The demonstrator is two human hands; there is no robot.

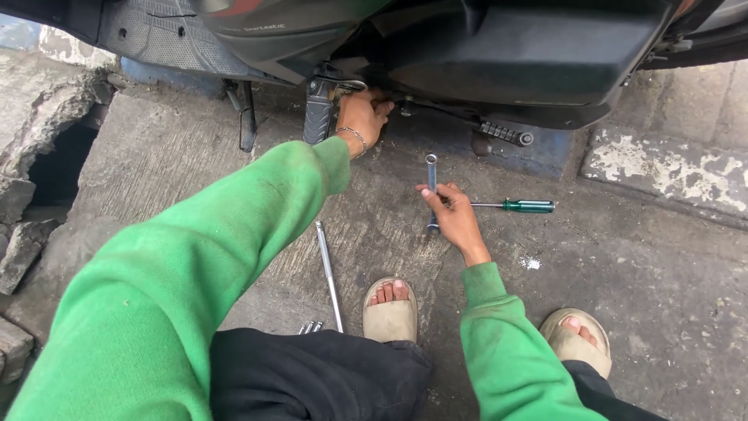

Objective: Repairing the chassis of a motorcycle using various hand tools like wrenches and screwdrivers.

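Below, the head view looks down on a person crouched beside a scooter parked on a concrete floor. The left hand, a thin bracelet at its wrist, reaches under the scooter body just beside the folded black footrest; its fingers curl in against the underside parts, but what they grip, if anything, cannot be told because the fingertips are hidden. The right hand rests low on the floor, out from the scooter, its fingers closing on the shaft of a silver wrench that lies with one ring end pointing toward the scooter. Touching or just past this hand lies a green-handled screwdriver, its handle pointing away from the wrench. Farther from the scooter, a long metal rod lies on the floor beside the person's sandalled foot. Both arms wear green sleeves.
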